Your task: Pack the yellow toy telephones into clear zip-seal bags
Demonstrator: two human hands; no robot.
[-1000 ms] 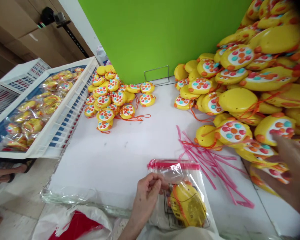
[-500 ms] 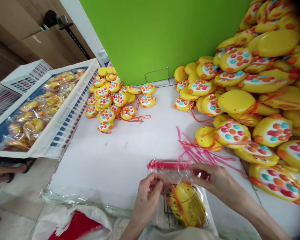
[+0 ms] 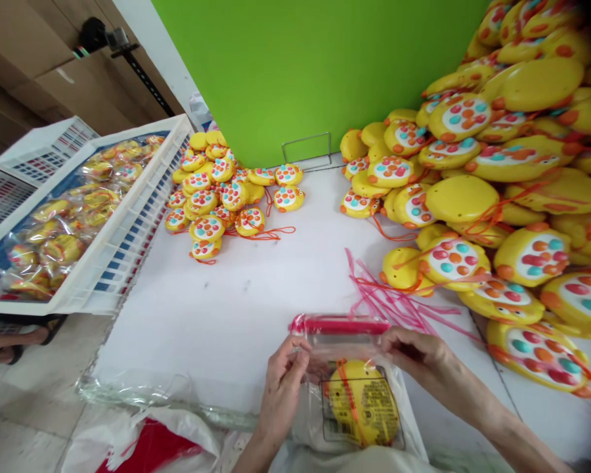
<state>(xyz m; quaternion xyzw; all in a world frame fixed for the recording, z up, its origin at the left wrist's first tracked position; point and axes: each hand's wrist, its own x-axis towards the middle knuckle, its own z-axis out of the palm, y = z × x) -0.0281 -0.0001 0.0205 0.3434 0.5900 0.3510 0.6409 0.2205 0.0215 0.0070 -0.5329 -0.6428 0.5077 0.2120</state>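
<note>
I see my left hand point(image 3: 282, 381) and right hand point(image 3: 420, 355) pinching the clear plastic bag point(image 3: 359, 420) (round yellow toy point(image 3: 367, 404) inside).

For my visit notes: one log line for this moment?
left hand: grips clear bag | right hand: grips bag | inside: yellow toy

On the table point(image 3: 256, 295): bag point(image 3: 354, 394) nearest, toy point(image 3: 362, 404) inside, between left hand point(image 3: 283, 381) and right hand point(image 3: 418, 355); strips point(image 3: 389, 302) just behind; big pile point(image 3: 497, 171) right; small pile point(image 3: 221, 197) far left; crate point(image 3: 113, 249) beyond the left edge
</note>
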